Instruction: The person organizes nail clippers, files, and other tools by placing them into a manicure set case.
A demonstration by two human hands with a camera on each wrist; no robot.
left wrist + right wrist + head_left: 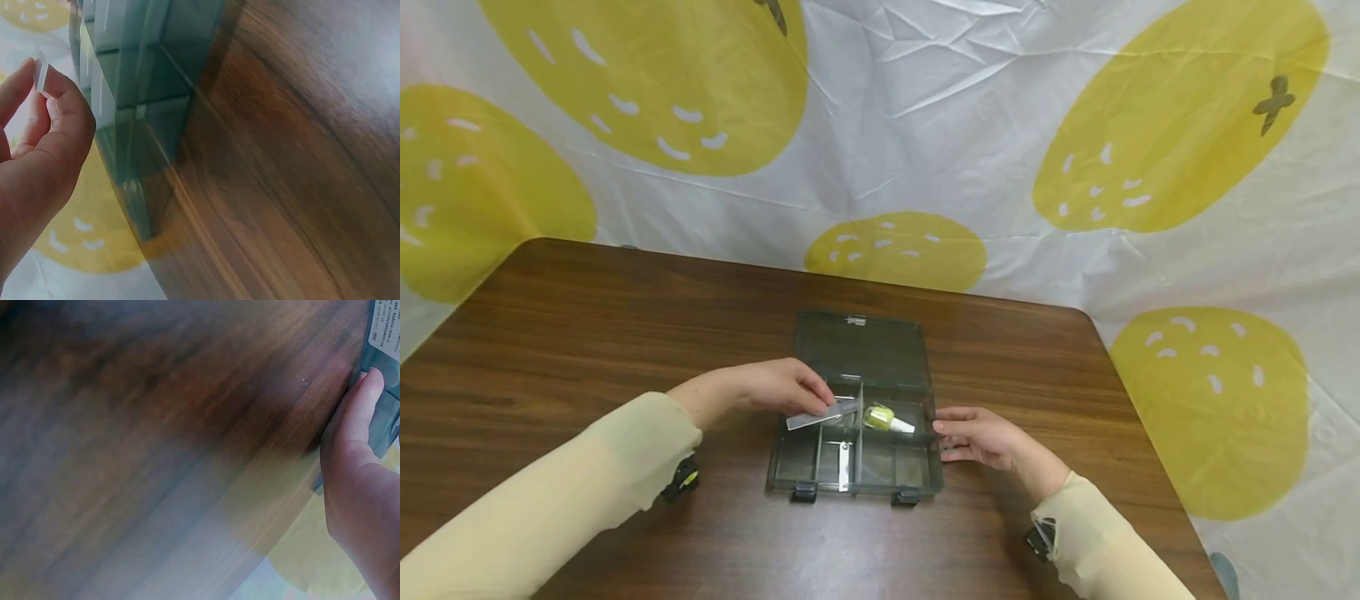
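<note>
A dark see-through compartment box (790, 467) lies open on the wooden table (587, 333), its lid (861, 350) folded back. My left hand (775, 385) pinches a clear flat plastic divider strip (822, 413) over the box's left compartments; the strip's end (40, 72) shows between my fingertips in the left wrist view. A small yellow-green bottle with a white tip (886, 418) lies in an upper right compartment. My right hand (981, 435) rests against the box's right side wall (382, 425) with fingers nearly straight.
A second divider strip (844, 465) stands in a lower compartment. A white cloth with large yellow shapes (925, 125) hangs behind the table. The table's right edge (1142, 417) lies close to my right hand. Both sleeves are pale yellow.
</note>
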